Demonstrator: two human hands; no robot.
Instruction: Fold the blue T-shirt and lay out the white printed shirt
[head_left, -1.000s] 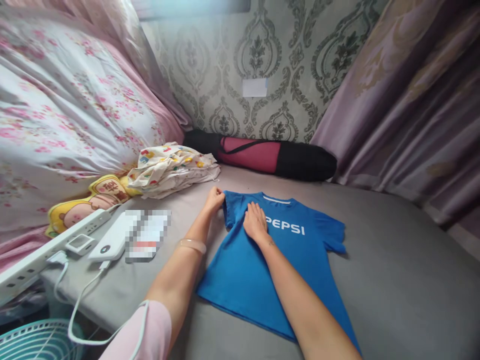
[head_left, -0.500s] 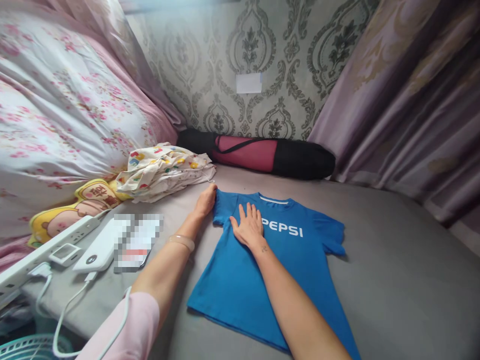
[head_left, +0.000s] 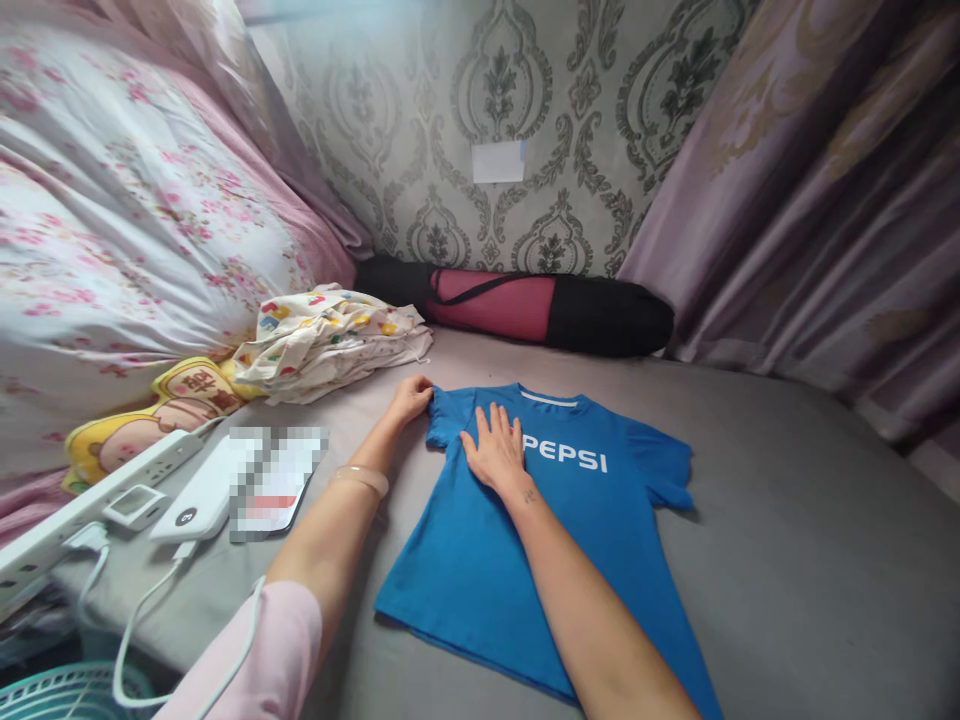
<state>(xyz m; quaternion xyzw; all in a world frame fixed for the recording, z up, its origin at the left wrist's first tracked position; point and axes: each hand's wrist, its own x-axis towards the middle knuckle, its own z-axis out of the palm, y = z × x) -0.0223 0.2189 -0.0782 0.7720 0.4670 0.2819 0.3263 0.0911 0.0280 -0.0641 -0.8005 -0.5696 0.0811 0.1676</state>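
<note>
A blue T-shirt (head_left: 465,560) with white PEPSI lettering lies spread flat on the grey bed sheet, its neckline away from me. My left hand (head_left: 412,397) is closed at the edge of the left sleeve, fingers pinching the fabric, which puckers there. On the chest, just left of the lettering, my right hand (head_left: 495,448) rests flat with its fingers stretched out and covers part of the print. The right sleeve (head_left: 660,460) lies loose on the sheet.
Behind the shirt a black and pink bag (head_left: 495,305) lies along the wall. Crumpled patterned cloth (head_left: 330,340) and a yellow cushion (head_left: 172,415) sit at left. Nearer are a power strip (head_left: 97,525), a white power bank (head_left: 199,500) with a cable, and a blurred phone (head_left: 281,490).
My left hand has shifted slightly toward me at the sleeve, and the sleeve fabric is more bunched. My right hand stays flat in nearly the same place.
</note>
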